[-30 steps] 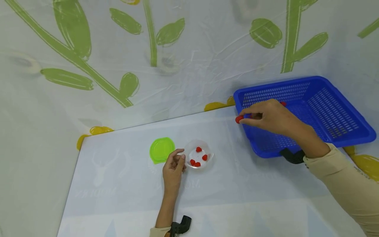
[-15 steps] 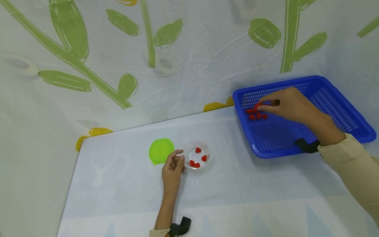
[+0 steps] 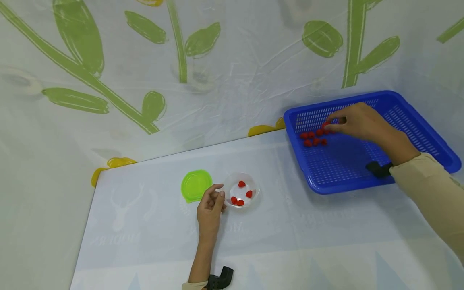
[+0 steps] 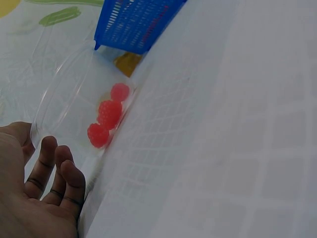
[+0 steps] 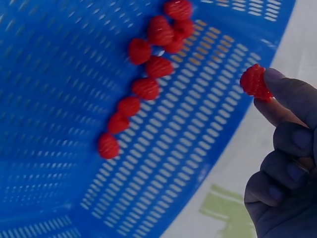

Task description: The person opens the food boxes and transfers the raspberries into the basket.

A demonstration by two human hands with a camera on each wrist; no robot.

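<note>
My left hand (image 3: 209, 211) holds the left rim of a clear plastic bowl (image 3: 256, 194), thumb and forefinger at its edge. Several red raspberries (image 4: 110, 114) lie in the bottom of the bowl. Over the left part of a blue basket (image 3: 333, 188), my right hand (image 3: 357, 123) pinches one raspberry (image 5: 255, 82) between thumb and forefinger, its other fingers curled in. Below it, a cluster of raspberries (image 5: 146, 89) lies along the basket's side. A bright green lid (image 3: 196, 185) lies flat just left of the bowl.
A white cloth with faint printing (image 3: 156, 225) covers the table. Behind the table hangs a pale sheet (image 3: 253, 72) with green leaf prints. The basket stands at the back right, its raised wall between the bowl and the raspberries.
My right hand, with a raspberry between its fingertips, has moved right from the basket's left edge to over the raspberries inside. My left hand and the bowl stay in place.
</note>
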